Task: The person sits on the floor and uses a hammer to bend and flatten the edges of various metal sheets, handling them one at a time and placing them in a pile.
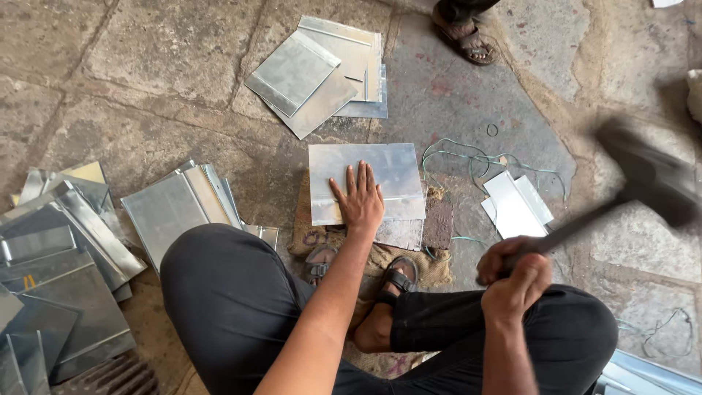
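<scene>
Left hand: the left hand lies flat, palm down, on the metal sheet at the middle of the frame; its fingers are spread open and straight, gripping nothing.
Metal sheet: a flat, dull silver rectangle lying on a piece of burlap sacking on the stone floor, just above the person's sandalled feet.
Right hand: the right hand, at lower right of the frame, has its fingers wrapped closed around the handle of a hammer.
Hammer: its dark head is blurred and sits at the right edge of the frame, well apart from the metal sheet; the handle slants down leftward into the fist.
Block: a small dark, rusty slab lies just beside the sheet's lower right corner, on the sacking.
Upper stack: several folded sheets lie piled in the upper middle of the frame, near the sheet but apart from it.
Left piles: more bent sheets sit beside the person's knee, and a larger heap fills the lower left of the frame.
Right pieces: two small pale sheets lie between the metal sheet and the hammer, with thin green wire looped on the floor just above them.
Other person: a sandalled foot stands at the top edge of the frame.
</scene>
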